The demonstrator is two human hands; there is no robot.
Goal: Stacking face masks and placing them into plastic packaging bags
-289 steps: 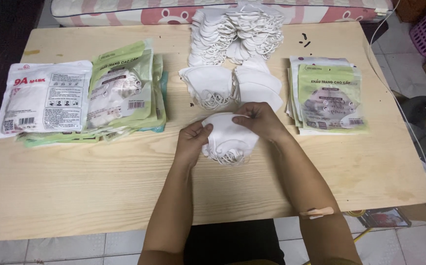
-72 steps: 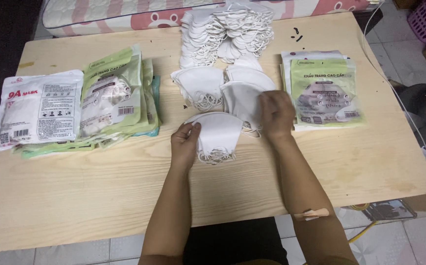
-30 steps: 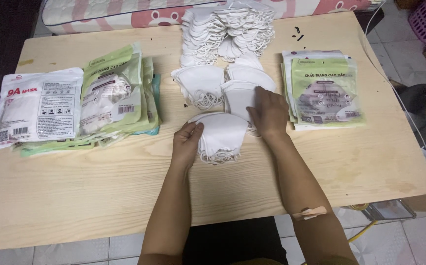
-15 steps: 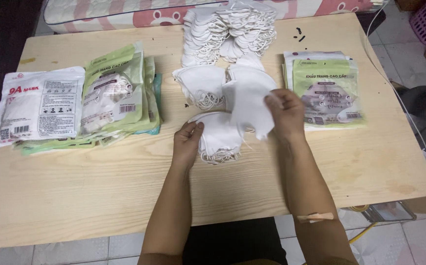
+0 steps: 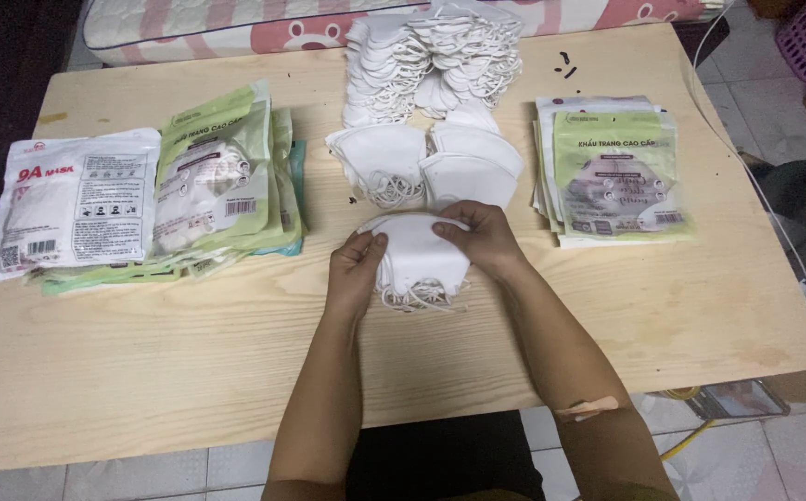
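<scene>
A small stack of folded white face masks [image 5: 419, 261] lies on the wooden table [image 5: 190, 362] in front of me. My left hand [image 5: 355, 272] grips the stack's left edge. My right hand [image 5: 479, 237] presses on its top right edge, fingers curled over the uppermost mask. Just behind the stack lie two more folded white masks, one on the left [image 5: 380, 158] and one on the right [image 5: 471, 176]. Farther back sits a big heap of loose white masks [image 5: 431, 60].
A pile of filled green-and-white mask packets [image 5: 222, 181] and a white packet [image 5: 74, 204] lie at the left. A neat stack of flat green-and-white pouches [image 5: 612, 172] lies at the right. A padded pink-and-white edge [image 5: 190, 19] runs behind the table. A cable [image 5: 774, 232] hangs off the right side.
My right hand took a white mask from the pile behind, carried it forward and laid it on the stack in front of me. My left hand stayed on the stack.
</scene>
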